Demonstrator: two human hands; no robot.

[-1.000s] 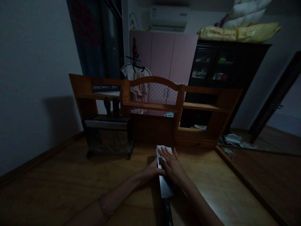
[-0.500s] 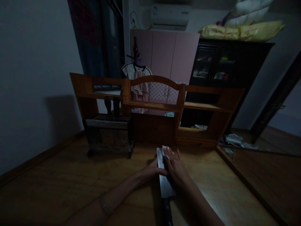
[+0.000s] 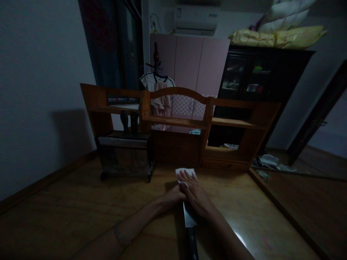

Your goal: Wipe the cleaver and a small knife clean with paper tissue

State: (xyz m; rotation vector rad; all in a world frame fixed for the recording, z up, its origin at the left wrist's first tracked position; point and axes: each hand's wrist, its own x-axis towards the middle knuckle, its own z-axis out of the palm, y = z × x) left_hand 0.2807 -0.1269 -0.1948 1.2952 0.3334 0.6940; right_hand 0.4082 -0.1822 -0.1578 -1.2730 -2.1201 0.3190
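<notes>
Table (image 3: 67,216) first: a broad wooden one fills the lower half of my head view, dim, with a pale patch of glare near its right edge. Beyond its far edge I see a pink wardrobe (image 3: 189,65) and, to the right of that, a dark cabinet (image 3: 260,79) with glass doors and bundles stacked on top. A wooden shelf unit (image 3: 179,122) stands along the far edge of the table, with an arched middle section and open shelves on both sides. At the far left, just in front of that unit, sits a knife rack (image 3: 124,151) with two dark handles sticking up out of it.

Near the middle of the table, a little towards the near edge, a knife (image 3: 189,218) lies flat. It has a broad blade, its dark handle points at me and its tip points at the shelf unit. Most of the blade is covered by the hands.

The right hand (image 3: 195,195) lies palm down along the blade, fingers stretched out straight and close together, pressing a white cloth (image 3: 181,172) onto the far end of the knife. The cloth sticks out past the fingertips towards the shelf unit.

The left hand (image 3: 175,196) comes in from the near left corner and rests against the left side of the blade, touching the right hand. Its fingers are tucked under the right hand, so I cannot tell whether they are spread or curled.
</notes>
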